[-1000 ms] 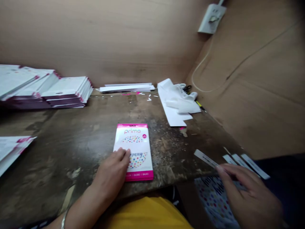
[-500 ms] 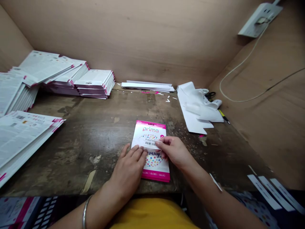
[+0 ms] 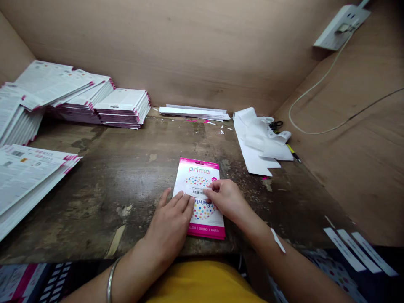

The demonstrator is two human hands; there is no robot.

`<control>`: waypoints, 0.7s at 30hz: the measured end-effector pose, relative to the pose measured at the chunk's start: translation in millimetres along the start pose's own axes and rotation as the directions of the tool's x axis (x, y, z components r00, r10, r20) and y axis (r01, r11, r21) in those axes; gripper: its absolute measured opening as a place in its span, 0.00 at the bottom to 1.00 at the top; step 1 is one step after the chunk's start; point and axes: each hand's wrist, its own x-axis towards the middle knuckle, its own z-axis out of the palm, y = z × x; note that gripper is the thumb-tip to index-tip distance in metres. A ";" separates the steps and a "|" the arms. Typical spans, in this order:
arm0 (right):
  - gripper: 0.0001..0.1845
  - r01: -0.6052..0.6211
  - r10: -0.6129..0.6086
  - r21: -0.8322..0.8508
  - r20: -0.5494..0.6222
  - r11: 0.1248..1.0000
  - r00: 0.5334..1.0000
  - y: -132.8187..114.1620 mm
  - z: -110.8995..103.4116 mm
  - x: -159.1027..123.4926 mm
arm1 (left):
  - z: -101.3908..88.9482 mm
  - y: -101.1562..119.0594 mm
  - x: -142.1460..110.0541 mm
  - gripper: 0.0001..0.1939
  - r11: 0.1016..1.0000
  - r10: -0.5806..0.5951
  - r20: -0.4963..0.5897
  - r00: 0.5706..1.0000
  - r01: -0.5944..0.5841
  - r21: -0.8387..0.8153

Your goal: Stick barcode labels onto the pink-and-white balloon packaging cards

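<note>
Lying beneath both hands (image 3: 195,203), the packet (image 3: 206,219) faces up.

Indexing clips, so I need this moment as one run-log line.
left hand: flat on packet | right hand: pinching barcode label over packet

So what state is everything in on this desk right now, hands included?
Pink-edged packet: flat, front up
Left hand: spread, fingers on the packet
Right hand: pinching the barcode label
Barcode label: over the packet's front; stuck or loose, unclear
Plug: plugged in
Black-handled scissors: partly covered, open or closed unclear
White paper sheets: overlapping, crumpled
</note>
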 end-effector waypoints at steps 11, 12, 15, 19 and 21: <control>0.09 0.070 -0.095 -0.256 -0.086 0.964 0.992 -11.0 3.0 -4.0 | 10.6 -1.4 -1.4 0.17 0.993 0.055 -0.170 0.984 -0.035 0.117; 0.09 0.085 -0.112 -0.273 -0.085 0.958 0.990 -11.4 4.1 -4.6 | 9.9 -1.7 -1.4 0.19 0.992 0.065 -0.152 0.986 -0.047 0.118; 0.08 0.105 -0.142 -0.319 -0.097 0.942 0.985 -7.5 5.3 -6.0 | 5.6 -1.7 -0.7 0.22 0.994 0.066 -0.033 0.997 -0.063 0.090; 0.16 0.008 -0.083 -0.363 -0.193 0.932 0.978 11.3 -7.2 -5.5 | 3.1 -1.1 2.1 0.21 0.997 0.036 0.024 0.999 -0.038 0.070; 0.14 -0.057 -0.044 -0.374 -0.256 0.926 0.966 21.7 -16.8 -6.2 | 3.6 -1.1 2.6 0.21 0.998 0.013 0.026 1.000 -0.015 0.055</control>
